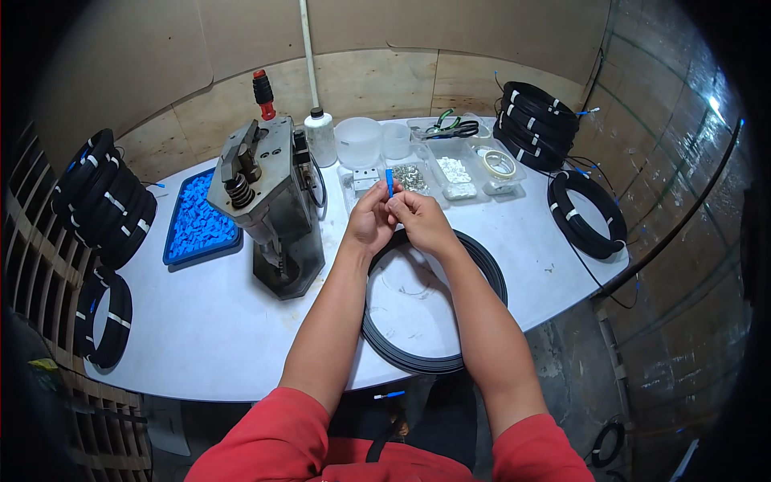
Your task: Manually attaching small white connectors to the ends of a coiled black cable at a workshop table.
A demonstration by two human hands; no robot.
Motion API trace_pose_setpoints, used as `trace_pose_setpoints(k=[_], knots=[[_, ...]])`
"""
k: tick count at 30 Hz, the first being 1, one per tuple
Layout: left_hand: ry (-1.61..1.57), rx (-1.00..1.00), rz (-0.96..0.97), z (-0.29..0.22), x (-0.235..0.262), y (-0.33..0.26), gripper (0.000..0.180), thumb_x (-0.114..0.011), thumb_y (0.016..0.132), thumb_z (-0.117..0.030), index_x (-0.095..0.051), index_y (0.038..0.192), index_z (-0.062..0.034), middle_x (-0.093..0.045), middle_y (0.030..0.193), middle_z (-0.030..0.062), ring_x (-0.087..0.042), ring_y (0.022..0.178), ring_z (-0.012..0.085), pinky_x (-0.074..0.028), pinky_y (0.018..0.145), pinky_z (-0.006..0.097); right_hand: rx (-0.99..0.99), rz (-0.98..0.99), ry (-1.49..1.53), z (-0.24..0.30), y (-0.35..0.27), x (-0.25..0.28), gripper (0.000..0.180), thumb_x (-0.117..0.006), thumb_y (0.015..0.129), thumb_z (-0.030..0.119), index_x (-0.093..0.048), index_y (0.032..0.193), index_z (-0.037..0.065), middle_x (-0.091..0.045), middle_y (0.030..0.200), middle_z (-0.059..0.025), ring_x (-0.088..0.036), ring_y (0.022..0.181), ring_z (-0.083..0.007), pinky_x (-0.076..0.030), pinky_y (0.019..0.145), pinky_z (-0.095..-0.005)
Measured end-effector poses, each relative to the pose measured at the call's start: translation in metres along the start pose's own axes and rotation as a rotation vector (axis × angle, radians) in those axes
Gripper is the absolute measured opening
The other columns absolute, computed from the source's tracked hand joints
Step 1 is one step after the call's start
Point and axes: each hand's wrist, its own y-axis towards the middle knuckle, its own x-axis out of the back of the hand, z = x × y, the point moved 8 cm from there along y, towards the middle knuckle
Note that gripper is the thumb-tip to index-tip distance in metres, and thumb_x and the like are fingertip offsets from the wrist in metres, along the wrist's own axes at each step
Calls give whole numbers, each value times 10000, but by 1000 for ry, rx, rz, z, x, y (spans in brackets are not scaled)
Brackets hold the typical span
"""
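Note:
Above the table's middle, my left hand point(371, 218) and my right hand point(422, 223) meet, both closed, fingertips pinching a small slim blue connector point(390, 181) that points upward. Its lower end is hidden by my fingers. Under my wrists and forearms lies a coil of black cable point(414, 364), flat on the white tabletop. A second connector, blue and white point(390, 394), shows below the table's near edge, in front of my lap. Just beyond my hands stands a clear tray of small metal parts point(412, 178).
Left of my hands stands a metal press point(277, 201), with a dark tray of blue pieces point(201, 259) beside it. Cable coil stacks rise at left point(104, 201) and right point(536, 128). Behind are a white bottle point(320, 138), tubs point(357, 143), green-handled pliers point(446, 122) and a tape roll point(498, 164).

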Motion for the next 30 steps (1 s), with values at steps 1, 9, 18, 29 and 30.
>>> trace_pose_setpoints(k=[1, 9, 18, 29, 30], knots=[[-4, -1, 2, 0, -3, 0, 222, -565, 954, -287, -609, 1026, -82, -628, 880, 5, -562, 689, 79, -403, 523, 207, -12, 2, 8, -1, 0, 1, 245, -543, 987, 210, -628, 857, 21, -597, 773, 26, -504, 726, -63, -423, 680, -235], [5, 4, 26, -4, -5, -2, 211, -557, 963, -275, -603, 1039, -84, -631, 906, 5, -580, 711, 76, -430, 540, 198, 14, -9, -11, 6, -1, 0, 248, -545, 986, 204, -615, 833, 22, -595, 767, 21, -502, 724, -66, -423, 680, -238], [-12, 12, 2, -1, -1, -2, 217, -576, 954, -280, -604, 1053, -89, -641, 915, 7, -593, 722, 81, -430, 546, 196, 18, -9, -8, 4, -1, 0, 240, -540, 985, 185, -610, 825, 22, -593, 766, 17, -506, 726, -76, -429, 691, -246], [-23, 11, -20, -1, -1, -1, 209, -576, 950, -271, -604, 1051, -90, -646, 910, 9, -594, 720, 82, -438, 565, 201, -8, -21, -33, 4, -2, 2, 224, -552, 978, 180, -622, 844, 15, -607, 774, 14, -519, 731, -73, -435, 691, -245], [-20, 13, -14, -1, 1, -1, 208, -575, 950, -268, -603, 1054, -90, -647, 912, 10, -597, 724, 82, -441, 571, 201, -2, -25, -33, 5, -1, 1, 222, -552, 978, 179, -623, 848, 14, -608, 772, 14, -519, 726, -72, -436, 690, -244]])
